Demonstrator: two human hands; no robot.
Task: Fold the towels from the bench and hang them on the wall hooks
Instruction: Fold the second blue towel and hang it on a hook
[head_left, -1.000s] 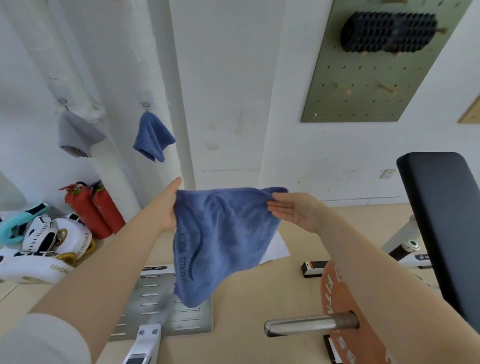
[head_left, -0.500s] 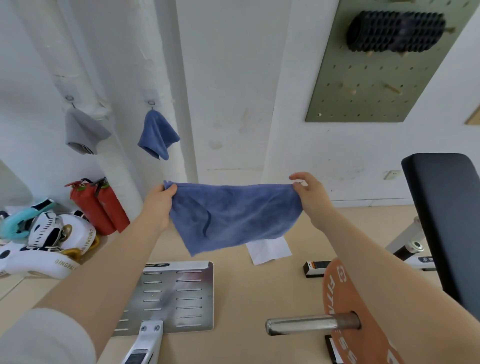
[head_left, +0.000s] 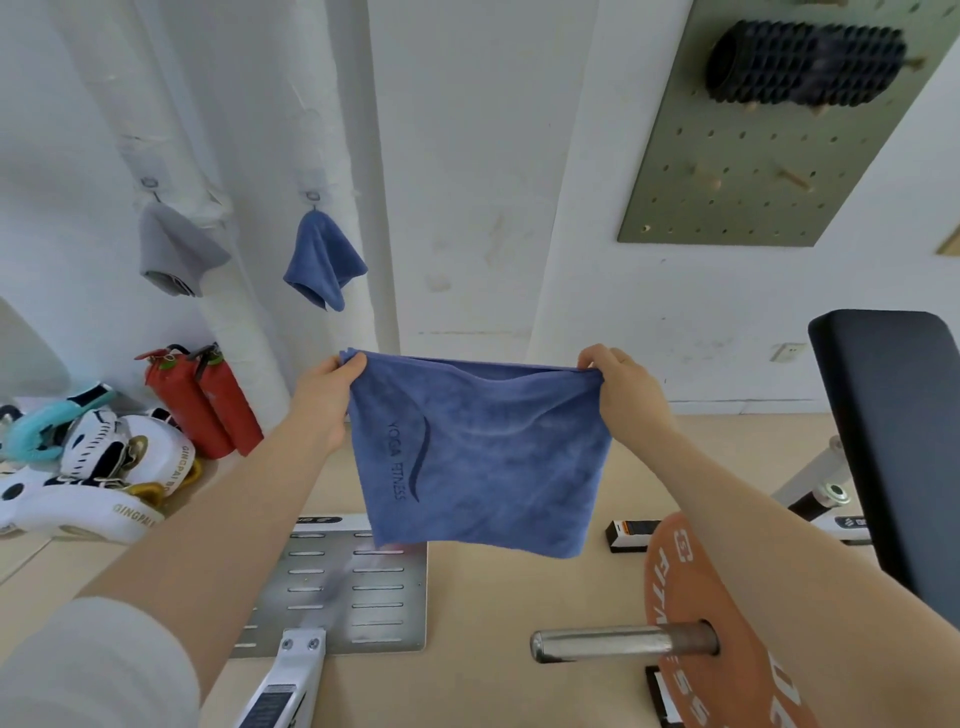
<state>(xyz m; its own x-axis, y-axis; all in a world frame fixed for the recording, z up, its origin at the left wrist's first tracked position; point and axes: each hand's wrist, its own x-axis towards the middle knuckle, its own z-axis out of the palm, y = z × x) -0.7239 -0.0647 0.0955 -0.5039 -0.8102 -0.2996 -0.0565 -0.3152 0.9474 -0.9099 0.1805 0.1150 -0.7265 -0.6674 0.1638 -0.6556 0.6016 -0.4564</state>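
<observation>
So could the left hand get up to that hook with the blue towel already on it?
Probably, once freed. The left hand now pinches a corner of the blue towel stretched to the right hand. Nothing stands between it and the hook, up and left.

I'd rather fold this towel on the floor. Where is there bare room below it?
Bare tan floor lies between the slotted metal plate and the orange weight plate, though the steel bar juts in. Left is crowded: boxing gear, red extinguishers.
</observation>
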